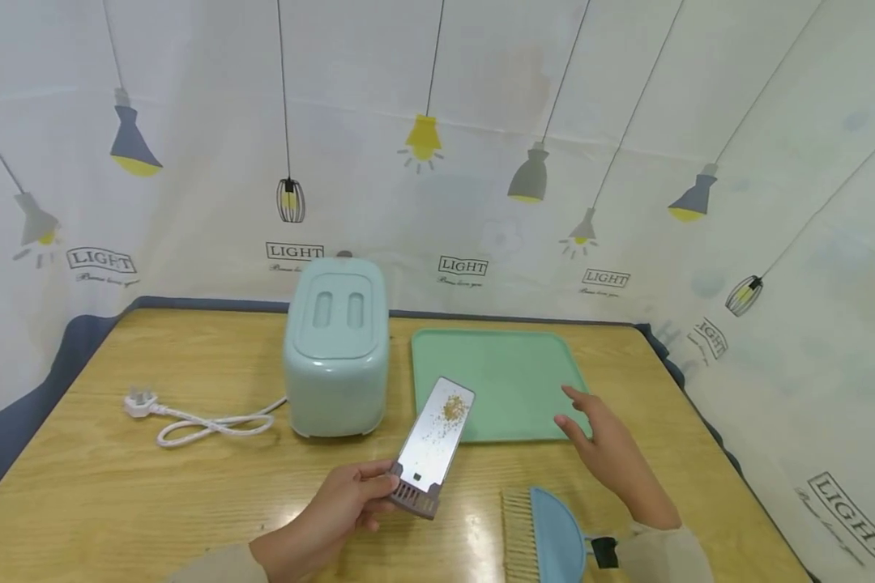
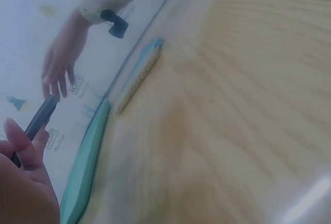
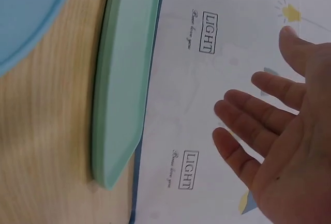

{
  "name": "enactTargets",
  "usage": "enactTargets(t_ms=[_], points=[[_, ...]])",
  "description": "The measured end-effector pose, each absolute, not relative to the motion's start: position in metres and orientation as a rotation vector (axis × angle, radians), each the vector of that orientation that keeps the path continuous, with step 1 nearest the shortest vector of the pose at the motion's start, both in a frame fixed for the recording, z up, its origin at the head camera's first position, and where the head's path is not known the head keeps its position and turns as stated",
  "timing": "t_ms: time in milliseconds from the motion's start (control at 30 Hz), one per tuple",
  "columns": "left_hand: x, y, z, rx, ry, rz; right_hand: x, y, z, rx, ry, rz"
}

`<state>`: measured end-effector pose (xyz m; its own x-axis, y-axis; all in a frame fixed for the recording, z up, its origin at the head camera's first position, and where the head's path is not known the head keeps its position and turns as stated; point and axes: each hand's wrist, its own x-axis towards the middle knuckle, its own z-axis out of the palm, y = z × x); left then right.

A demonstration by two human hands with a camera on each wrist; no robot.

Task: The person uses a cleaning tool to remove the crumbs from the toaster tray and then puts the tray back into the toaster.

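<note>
My left hand (image 1: 350, 504) grips the slotted brown-grey end of a toaster crumb tray (image 1: 428, 449), thumb on top. The crumb tray is a long silvery plate, its far end over the near left part of a green serving tray (image 1: 514, 380). Brown crumbs (image 1: 454, 409) lie heaped near that far end, with a few scattered lower down. In the left wrist view the crumb tray shows edge-on as a dark strip (image 2: 39, 125). My right hand (image 1: 607, 445) hovers with spread fingers by the green tray's right edge, holding nothing; its palm faces the right wrist camera.
A pale blue toaster (image 1: 338, 356) with its lid down stands left of the green tray, its white cord and plug (image 1: 142, 403) lying further left. A blue brush (image 1: 557, 534) with tan bristles lies at the table's front. A printed curtain (image 1: 481, 194) hangs behind.
</note>
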<state>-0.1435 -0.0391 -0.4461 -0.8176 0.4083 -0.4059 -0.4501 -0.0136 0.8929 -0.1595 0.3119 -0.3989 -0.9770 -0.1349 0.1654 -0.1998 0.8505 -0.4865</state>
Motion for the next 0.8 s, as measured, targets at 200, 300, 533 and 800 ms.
enactTargets(t_ms=[200, 300, 533, 800], points=[[-0.15, -0.028, -0.444, -0.007, 1.696, 1.911, -0.15, 0.324, -0.406, 0.154, -2.951, 0.87], [-0.154, -0.023, -0.444, -0.018, 1.696, 1.928, -0.146, 0.328, -0.408, 0.105, -2.985, 0.906], [-0.161, -0.016, -0.445, -0.022, 1.704, 1.934, -0.132, 0.334, -0.412, -0.012, -3.099, 0.965], [-0.174, -0.001, -0.446, -0.006, 1.692, 1.935, -0.119, 0.347, -0.418, -0.139, -3.184, 0.914]])
